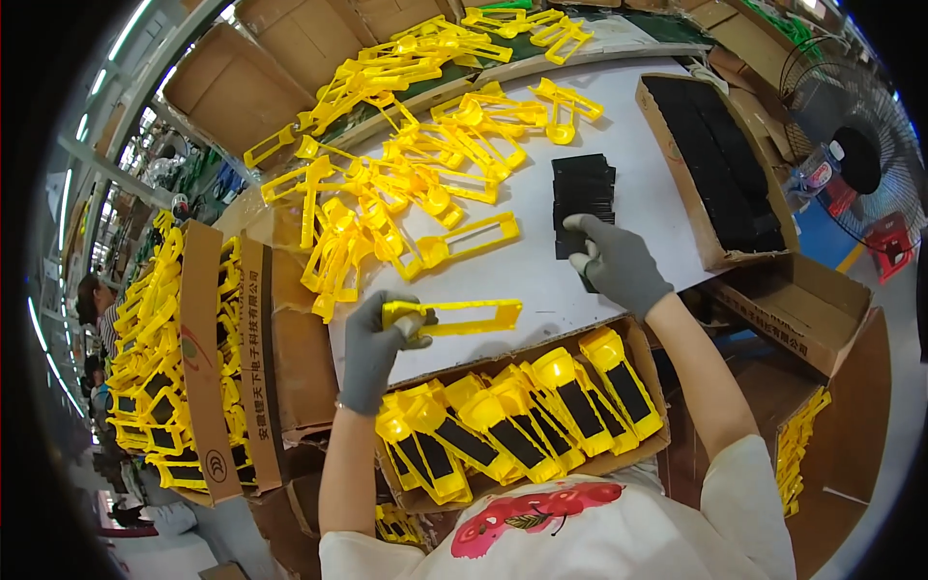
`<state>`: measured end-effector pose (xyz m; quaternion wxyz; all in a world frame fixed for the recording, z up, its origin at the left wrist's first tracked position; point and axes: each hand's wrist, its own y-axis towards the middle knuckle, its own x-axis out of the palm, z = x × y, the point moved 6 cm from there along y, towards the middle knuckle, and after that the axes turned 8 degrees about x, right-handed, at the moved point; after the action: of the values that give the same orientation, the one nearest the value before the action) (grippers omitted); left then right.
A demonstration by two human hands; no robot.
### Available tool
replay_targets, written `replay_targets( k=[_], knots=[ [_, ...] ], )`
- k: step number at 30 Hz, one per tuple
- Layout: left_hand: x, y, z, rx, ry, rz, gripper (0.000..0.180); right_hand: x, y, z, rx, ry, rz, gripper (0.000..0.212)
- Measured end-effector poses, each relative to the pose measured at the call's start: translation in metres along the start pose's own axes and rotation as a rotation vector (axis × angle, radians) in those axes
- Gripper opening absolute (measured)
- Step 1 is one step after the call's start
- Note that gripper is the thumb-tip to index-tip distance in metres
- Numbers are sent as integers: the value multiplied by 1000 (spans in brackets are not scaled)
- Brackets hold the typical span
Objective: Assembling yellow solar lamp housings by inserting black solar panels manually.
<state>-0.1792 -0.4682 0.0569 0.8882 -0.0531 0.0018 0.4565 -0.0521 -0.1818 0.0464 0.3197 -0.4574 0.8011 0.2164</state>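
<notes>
Gloved in grey, my left hand [379, 346] closes round the rounded end of a yellow plastic frame [474, 317], whose long rectangular opening points right above the white tabletop [570, 290]. My right hand [611, 259], also gloved, reaches to the near end of a stack of thin black rectangular plates [583, 193]. Its thumb and forefinger are bent over the plates; whether a plate is pinched between them is hard to make out. Directly before my body, a cardboard box [650, 372] contains several yellow frames with black plates fitted in them [512, 425].
Loose yellow frames [425, 164] heap across the table's far left. To the right stands a carton of black plates [710, 164], with a fan [855, 159] and a bottle [820, 166] beyond. A large carton [232, 362] of filled frames is at left. Another person [97, 300] appears far left.
</notes>
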Motion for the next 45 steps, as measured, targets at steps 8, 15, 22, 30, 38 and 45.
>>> replay_targets(
  k=[8,15,22,30,38,45],
  knots=[
    [42,-68,-29,-113,-324,51,31,-37,-103,-62,206,967,-164,17],
    [80,-95,-21,-184,-425,-2,28,0,-125,-55,256,679,-242,21],
    [87,-101,-25,-203,-424,6,27,3,-134,-54,102,485,-123,21],
    [91,-99,-23,-148,-436,-62,32,15,-145,-44,402,999,-475,18],
    [98,-109,-22,-241,-490,-39,32,18,-147,-33,393,950,-363,17],
    [94,-109,-10,-113,-145,46,32,9,-154,-42,228,654,-174,17]
  ],
)
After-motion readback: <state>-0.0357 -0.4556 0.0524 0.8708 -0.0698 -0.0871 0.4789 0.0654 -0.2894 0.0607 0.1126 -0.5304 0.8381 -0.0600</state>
